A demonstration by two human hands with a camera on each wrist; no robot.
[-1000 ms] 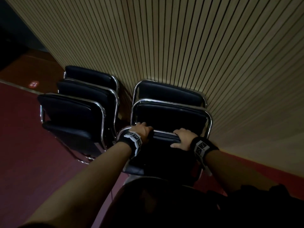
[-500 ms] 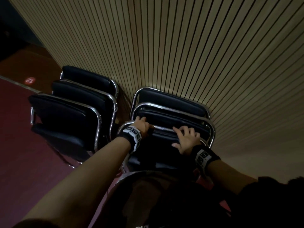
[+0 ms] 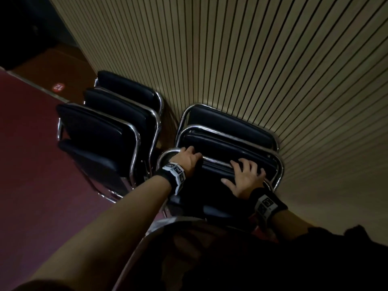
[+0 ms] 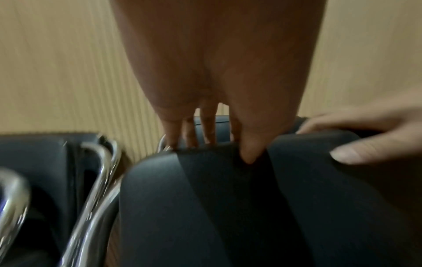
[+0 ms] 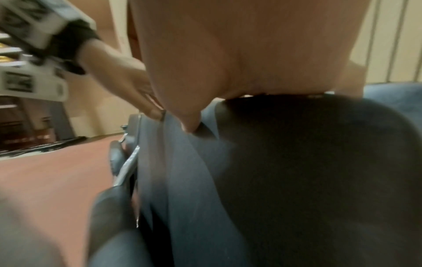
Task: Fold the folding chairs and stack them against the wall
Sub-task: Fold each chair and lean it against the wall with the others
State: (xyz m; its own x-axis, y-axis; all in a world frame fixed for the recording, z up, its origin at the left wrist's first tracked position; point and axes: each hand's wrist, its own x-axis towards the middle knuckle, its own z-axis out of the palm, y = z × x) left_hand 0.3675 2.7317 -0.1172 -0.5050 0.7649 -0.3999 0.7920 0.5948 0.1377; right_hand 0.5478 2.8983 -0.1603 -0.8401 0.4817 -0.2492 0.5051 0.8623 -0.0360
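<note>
Chairs filled the foot of the slatted wall [image 3: 273, 59] in two folded rows, and on the front chair [image 3: 216, 177] of the right row the left hand [image 3: 189, 159] gripped the chrome top rail while the right hand [image 3: 244, 178] rested with fingers spread on its black padding, the left row [image 3: 100, 139] standing just beside.

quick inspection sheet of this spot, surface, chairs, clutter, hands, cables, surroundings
surface: dark red floor, with a round red marker reading 12.
job's things: two rows of three folded chairs each; left row, right row with its rear chair at the slatted wall.
clutter: nothing seen.
grippers: left hand grips the front chair at its top edge; right hand rests on its top edge, fingers spread.
cables: nothing seen.
surroundings: dim light; dark opening at far left.
</note>
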